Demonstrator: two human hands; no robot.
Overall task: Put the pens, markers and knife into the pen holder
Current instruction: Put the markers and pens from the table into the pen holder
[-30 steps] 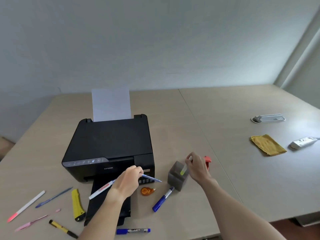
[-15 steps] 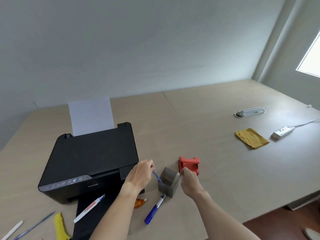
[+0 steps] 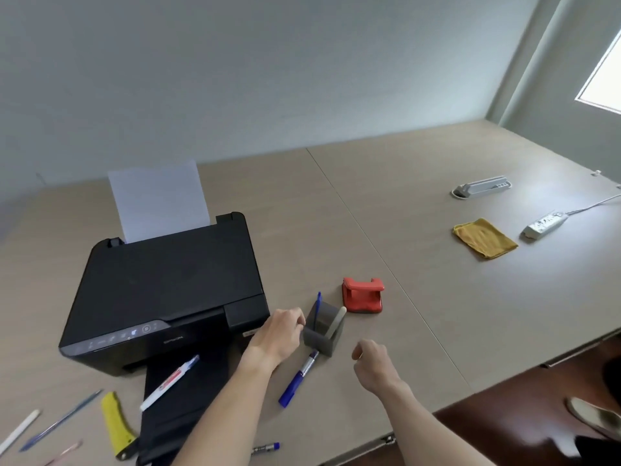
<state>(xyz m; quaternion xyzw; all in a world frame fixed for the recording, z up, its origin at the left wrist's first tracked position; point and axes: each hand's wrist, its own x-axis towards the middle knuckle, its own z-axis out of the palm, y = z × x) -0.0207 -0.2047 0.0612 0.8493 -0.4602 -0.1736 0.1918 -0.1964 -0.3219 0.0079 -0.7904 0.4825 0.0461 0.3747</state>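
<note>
Nearest, along the worktop (image 3: 420, 317) edge, a short blue marker (image 3: 266, 448), the yellow knife (image 3: 116, 423) and several pens at far left wait. The right hand (image 3: 373, 361), loosely curled and empty, has drawn back. The left hand (image 3: 280, 334), fingers bunched and empty, has just released the blue pen (image 3: 318, 306) into the pen holder (image 3: 323, 332), beside a pale marker (image 3: 337, 322): two stowed, most remain.

The light wood-grain table (image 3: 386, 203) carries a black inkjet printer (image 3: 168, 290), a grey square pen holder (image 3: 323, 334), a red plastic clip holder (image 3: 362, 295), a blue marker (image 3: 298, 379), a yellow utility knife (image 3: 116, 423), a folded mustard cloth (image 3: 484, 237) and a white power strip (image 3: 544, 225).
</note>
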